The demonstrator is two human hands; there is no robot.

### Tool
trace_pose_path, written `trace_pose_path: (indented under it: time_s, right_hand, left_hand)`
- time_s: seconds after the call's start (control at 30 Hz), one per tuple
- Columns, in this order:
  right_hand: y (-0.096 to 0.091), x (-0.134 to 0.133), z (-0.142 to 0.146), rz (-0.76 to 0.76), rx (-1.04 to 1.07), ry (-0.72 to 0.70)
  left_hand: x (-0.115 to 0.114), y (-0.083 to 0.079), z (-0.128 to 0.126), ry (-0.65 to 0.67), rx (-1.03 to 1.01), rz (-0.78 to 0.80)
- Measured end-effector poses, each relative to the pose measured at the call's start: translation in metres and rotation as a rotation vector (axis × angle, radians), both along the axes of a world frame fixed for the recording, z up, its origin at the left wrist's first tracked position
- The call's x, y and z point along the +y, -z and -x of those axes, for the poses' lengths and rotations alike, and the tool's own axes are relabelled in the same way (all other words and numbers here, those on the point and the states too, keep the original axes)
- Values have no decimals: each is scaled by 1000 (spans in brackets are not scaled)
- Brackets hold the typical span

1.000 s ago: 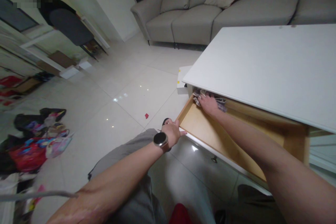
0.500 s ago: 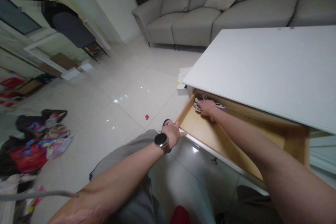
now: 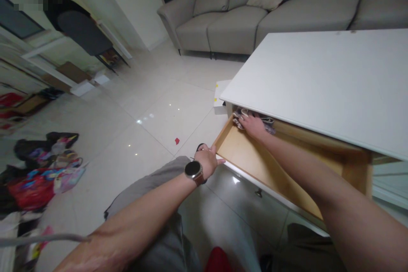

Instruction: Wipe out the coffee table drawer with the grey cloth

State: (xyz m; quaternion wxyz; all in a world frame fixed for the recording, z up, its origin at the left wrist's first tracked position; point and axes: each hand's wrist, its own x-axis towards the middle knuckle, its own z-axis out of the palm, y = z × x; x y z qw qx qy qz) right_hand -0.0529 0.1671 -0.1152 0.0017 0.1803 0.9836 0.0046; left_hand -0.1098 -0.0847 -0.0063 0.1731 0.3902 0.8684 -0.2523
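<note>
A white coffee table (image 3: 318, 72) has its wooden drawer (image 3: 245, 153) pulled out toward me. My left hand (image 3: 206, 161), with a watch on its wrist, grips the drawer's front left corner, the thumb lying along the white front. A small dark thing (image 3: 200, 146) shows by its knuckles; I cannot make out what it is. Inside the drawer, my right hand (image 3: 253, 126) is closed over a bunched patterned cloth (image 3: 267, 124) in the back left corner. The hand hides part of the cloth. A metal knob (image 3: 258, 193) sticks out from the drawer front.
A white box (image 3: 219, 95) stands on the floor beside the table's left end. Behind runs a grey sofa (image 3: 232, 29). Bags and bundles (image 3: 35, 182) lie at the left. A red scrap (image 3: 177, 140) is on the tiles. Another person (image 3: 57, 8) is at the upper left.
My right hand has moved slightly, pushing the cloth farther back into the drawer's corner, where it looks more bunched. My left hand keeps its hold on the drawer.
</note>
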Motion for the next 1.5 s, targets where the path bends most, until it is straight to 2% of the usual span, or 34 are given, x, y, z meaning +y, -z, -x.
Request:
trace_pose_path:
  time_s: [0.23,0.4,0.57,0.63,0.77,0.83,0.97,1.13,1.27,1.4,1.5]
  right_hand:
    - [8,-7,16,69,-95,49]
    - [9,-7,17,201,-244,76]
    - [10,7,13,406,-227,107]
    - [14,12,9,535,-114,210]
    - [25,12,6,790,216,619]
    - [30,8,8,842,280,708]
    - [38,-1,20,951,436,626]
    - [47,-13,32,1038,563,609]
    - [53,-34,21,1041,615,434]
    - [56,-56,0,1025,489,224]
    - [58,-61,-13,996,333,49]
  left_hand:
    - [2,2,1,-31,-25,21]
    - [3,1,1,-28,-28,16]
    - [1,3,1,-10,-1,12]
    - [1,5,1,4,15,9]
    - [1,7,1,4,39,19]
    - [1,7,1,7,39,20]
    - [-1,6,2,31,28,1]
    - [0,4,2,8,-5,13]
    - [2,1,2,-29,-33,9]
    - [2,-1,1,-38,-33,-4]
    - [0,0,1,-6,-14,-17]
